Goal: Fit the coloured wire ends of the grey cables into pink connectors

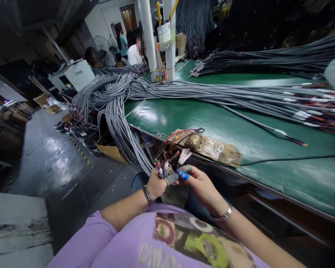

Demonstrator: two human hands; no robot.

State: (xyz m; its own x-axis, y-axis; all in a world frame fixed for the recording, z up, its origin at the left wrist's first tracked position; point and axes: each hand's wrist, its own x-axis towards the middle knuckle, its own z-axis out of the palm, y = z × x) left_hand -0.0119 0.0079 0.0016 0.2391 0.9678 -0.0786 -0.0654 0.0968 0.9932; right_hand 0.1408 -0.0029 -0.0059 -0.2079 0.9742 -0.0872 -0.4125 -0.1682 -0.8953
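My left hand (155,185) is closed around the ends of several grey cables (162,171), whose thin coloured wires (167,158) fan out above the fingers. The thumb of that hand wears a grey wrap. Beside it, my right hand (202,186) is closed in a pinch close to the left thumb, with a blue cover on its thumb and a wrapped index finger. Whatever lies between the right fingertips is too small to make out. The held cables run up to a thick grey cable bundle (115,111) draped over the table edge.
A taped wooden board (212,149) with red and black leads lies at the edge of the green table (268,171). Grey cables (212,92) stretch across it, one loose cable (257,123) apart from them. Black cables (268,63) lie behind. Other people sit and stand farther back.
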